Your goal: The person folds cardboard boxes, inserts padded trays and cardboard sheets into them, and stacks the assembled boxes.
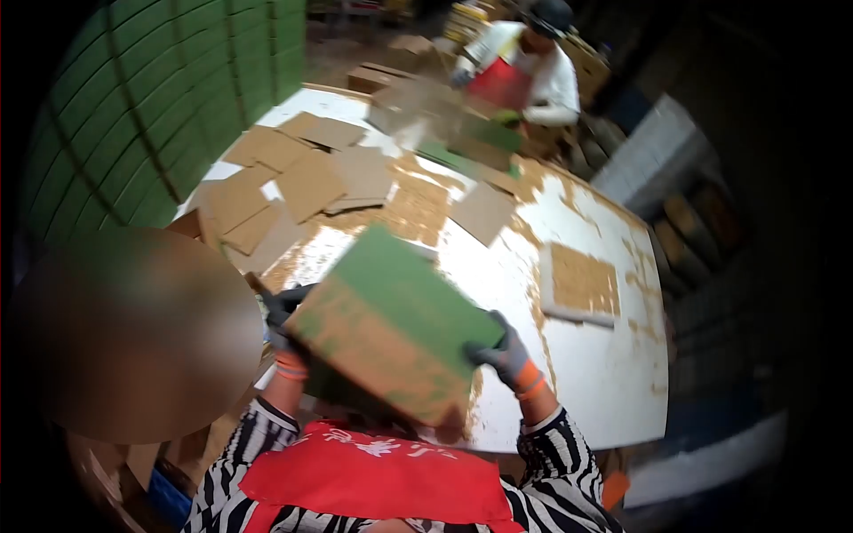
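Note:
A large green block, its top partly covered in brown dust or paste, is held tilted above the near side of the table. My left hand, in a dark glove with an orange cuff, grips its left edge. On the right edge my right hand, gloved the same way, has its thumb over the top. The fingers beneath the block are hidden.
Cardboard squares lie scattered on the white table, with brown crumbs around them. A pale slab with a brown top lies at right. Green blocks are stacked at left. A co-worker handles boards across the table. A blurred round shape covers the lower left.

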Demonstrator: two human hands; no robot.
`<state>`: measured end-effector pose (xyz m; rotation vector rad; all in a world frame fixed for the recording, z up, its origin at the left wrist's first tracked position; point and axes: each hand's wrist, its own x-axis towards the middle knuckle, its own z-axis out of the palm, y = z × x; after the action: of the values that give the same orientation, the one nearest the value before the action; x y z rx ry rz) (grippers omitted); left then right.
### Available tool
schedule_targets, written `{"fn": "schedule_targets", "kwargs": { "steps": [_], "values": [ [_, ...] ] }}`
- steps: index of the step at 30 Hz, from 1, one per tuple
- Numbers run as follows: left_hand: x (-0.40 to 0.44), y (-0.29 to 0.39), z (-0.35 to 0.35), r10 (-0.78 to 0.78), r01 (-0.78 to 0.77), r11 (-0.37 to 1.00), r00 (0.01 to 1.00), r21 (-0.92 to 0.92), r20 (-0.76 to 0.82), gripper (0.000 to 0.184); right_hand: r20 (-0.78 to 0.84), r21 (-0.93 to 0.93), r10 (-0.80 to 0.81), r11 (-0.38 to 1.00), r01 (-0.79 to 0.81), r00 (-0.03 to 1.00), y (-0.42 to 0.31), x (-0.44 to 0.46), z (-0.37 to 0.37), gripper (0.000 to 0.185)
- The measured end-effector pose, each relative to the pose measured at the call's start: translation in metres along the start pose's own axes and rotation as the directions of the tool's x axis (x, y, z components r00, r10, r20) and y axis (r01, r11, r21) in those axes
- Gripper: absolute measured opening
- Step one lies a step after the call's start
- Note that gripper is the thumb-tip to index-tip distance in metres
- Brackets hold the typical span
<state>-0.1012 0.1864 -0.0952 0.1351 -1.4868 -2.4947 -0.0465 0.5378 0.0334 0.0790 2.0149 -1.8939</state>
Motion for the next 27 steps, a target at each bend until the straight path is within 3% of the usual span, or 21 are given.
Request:
{"fn": "schedule_targets", "kwargs": {
  "steps": [1,2,3,5,6,7,8,10,11,12,13,14,15,16,17,18,20,22,23,26,27],
  "values": [
    [0.011,-0.011,-0.025,-0.324,0.374,0.832,0.927,-0.409,0.188,0.077,0.130,-0.445,-0.578,0.692,0.568,0.806,0.007,0.003,0.009,0.038],
    [0.023,-0.042,-0.063,-0.415,0.416,0.837,0.906,-0.355,0.083,0.081,0.177,-0.544,-0.612,0.593,0.594,0.771,0.019,-0.003,0.021,0.035],
    [0.015,-0.037,-0.064,-0.496,0.498,0.866,0.867,-0.046,0.048,0.079,0.321,-0.640,-0.382,0.587,0.496,0.866,0.055,-0.005,0.022,0.042],
    [0.015,-0.020,-0.053,-0.532,0.473,0.809,0.842,0.350,0.091,0.073,0.528,-0.744,-0.250,0.325,0.584,0.812,0.125,-0.007,0.042,0.042],
    [0.016,-0.022,-0.048,-0.516,0.412,0.811,0.839,0.416,0.175,0.071,0.532,-0.741,-0.022,0.473,0.477,0.847,0.094,-0.022,0.052,0.042],
    [0.021,-0.022,-0.057,-0.324,-0.170,0.584,0.848,0.794,0.420,0.065,0.567,-0.511,-0.154,0.705,0.492,0.809,0.098,-0.021,0.043,0.044],
    [0.007,-0.012,-0.033,-0.280,-0.234,0.448,0.879,0.863,0.385,0.060,0.553,-0.207,-0.294,0.858,0.471,0.780,0.104,-0.025,0.036,0.046],
    [0.013,-0.044,-0.064,-0.366,0.048,0.570,0.908,0.820,0.202,0.055,0.500,-0.029,0.001,0.999,0.016,0.866,0.082,-0.013,-0.019,0.049],
    [0.014,-0.050,-0.069,-0.428,0.151,0.560,0.895,0.814,0.128,0.054,0.128,0.138,0.030,0.989,-0.047,0.991,0.100,-0.001,-0.053,0.052],
    [0.011,-0.052,-0.074,-0.477,0.255,0.548,0.877,0.797,0.048,0.053,-0.207,0.238,0.038,0.971,0.013,0.978,0.123,0.021,-0.097,0.053],
    [0.010,-0.049,-0.076,-0.510,0.355,0.533,0.859,0.768,-0.043,0.053,-0.565,0.152,-0.086,0.967,0.206,0.821,0.157,0.047,-0.147,0.043],
    [0.002,-0.043,-0.064,-0.472,0.352,0.334,0.865,0.874,-0.168,0.053,-0.692,0.371,0.235,0.927,0.056,0.683,0.177,0.066,-0.205,0.054],
    [-0.007,-0.048,-0.070,-0.408,0.306,0.356,0.901,0.883,-0.148,0.053,-0.816,0.328,0.214,0.936,0.126,0.537,0.201,0.083,-0.254,0.058],
    [-0.016,-0.058,-0.082,-0.334,0.254,0.368,0.934,0.895,-0.127,0.054,-0.774,0.491,0.389,0.867,0.086,0.499,0.210,0.090,-0.291,0.063],
    [-0.021,-0.067,-0.088,-0.223,0.182,0.326,0.968,0.928,-0.112,0.053,-0.893,0.274,0.268,0.961,-0.035,0.363,0.224,0.104,-0.319,0.064],
    [-0.026,-0.071,-0.087,-0.118,0.118,0.271,0.989,0.955,-0.089,0.052,-0.932,0.047,0.030,0.998,0.038,0.361,0.273,0.127,-0.361,0.065],
    [-0.026,-0.039,-0.032,-0.192,0.198,0.270,0.970,0.942,-0.149,0.051,-0.929,-0.315,-0.283,0.943,-0.105,0.240,0.277,0.134,-0.365,0.063],
    [-0.031,-0.031,-0.024,-0.264,0.256,0.307,0.948,0.917,-0.176,0.050,-0.929,-0.201,-0.171,0.978,-0.060,0.329,0.250,0.116,-0.349,0.062],
    [-0.028,-0.042,-0.045,-0.284,0.271,0.349,0.943,0.897,-0.175,0.049,-0.927,-0.097,-0.027,0.980,-0.171,0.375,0.217,0.097,-0.330,0.057],
    [-0.013,-0.060,-0.079,-0.186,0.203,0.411,0.973,0.888,-0.137,0.046,-0.909,-0.113,-0.077,0.991,-0.065,0.409,0.258,0.053,-0.309,0.053],
    [-0.019,-0.066,-0.082,-0.143,0.181,0.413,0.981,0.892,-0.133,0.045,-0.910,0.039,-0.015,0.992,0.122,0.414,0.254,0.036,-0.284,0.053]
  ]
}}
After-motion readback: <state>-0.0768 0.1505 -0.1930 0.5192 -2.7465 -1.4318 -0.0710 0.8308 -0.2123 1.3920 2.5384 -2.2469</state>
